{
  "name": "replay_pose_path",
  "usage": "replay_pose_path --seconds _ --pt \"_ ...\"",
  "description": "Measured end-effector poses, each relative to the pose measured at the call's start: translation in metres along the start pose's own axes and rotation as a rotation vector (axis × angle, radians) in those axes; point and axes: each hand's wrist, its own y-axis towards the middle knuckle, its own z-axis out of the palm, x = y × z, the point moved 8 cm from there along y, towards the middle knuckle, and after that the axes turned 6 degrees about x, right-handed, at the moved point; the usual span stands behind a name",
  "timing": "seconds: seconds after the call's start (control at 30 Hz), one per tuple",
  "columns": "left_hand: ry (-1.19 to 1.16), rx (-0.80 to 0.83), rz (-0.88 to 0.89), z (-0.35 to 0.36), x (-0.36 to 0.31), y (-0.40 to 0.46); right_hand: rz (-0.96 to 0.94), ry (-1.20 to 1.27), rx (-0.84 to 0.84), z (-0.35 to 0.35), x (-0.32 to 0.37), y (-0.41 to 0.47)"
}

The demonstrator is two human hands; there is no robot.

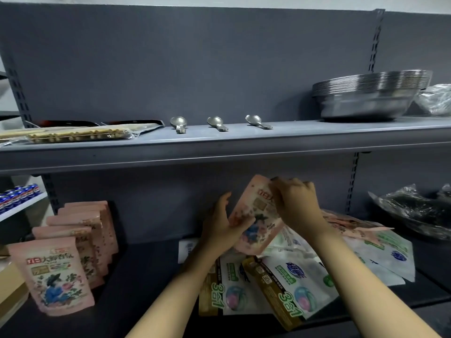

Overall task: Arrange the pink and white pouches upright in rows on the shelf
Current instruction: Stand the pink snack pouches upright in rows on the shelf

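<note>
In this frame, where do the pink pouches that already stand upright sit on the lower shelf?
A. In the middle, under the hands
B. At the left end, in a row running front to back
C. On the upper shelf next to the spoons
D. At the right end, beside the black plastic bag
B: the upright pink pouches stand in a row at the left end of the lower shelf, while both hands hold another pink pouch over the flat pile.
</note>
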Motion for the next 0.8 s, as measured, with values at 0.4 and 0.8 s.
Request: replay_pose_path --seconds 0.4,0.8 --pt "-0.341 0.155 -0.174 -0.022 0.022 -0.030 -0.034 0.248 0.307 0.042 0.056 0.001" --pt "-0.608 -0.110 -0.210 -0.092 0.048 -0.069 0.173 1.453 0.909 0.119 0.134 -0.072"
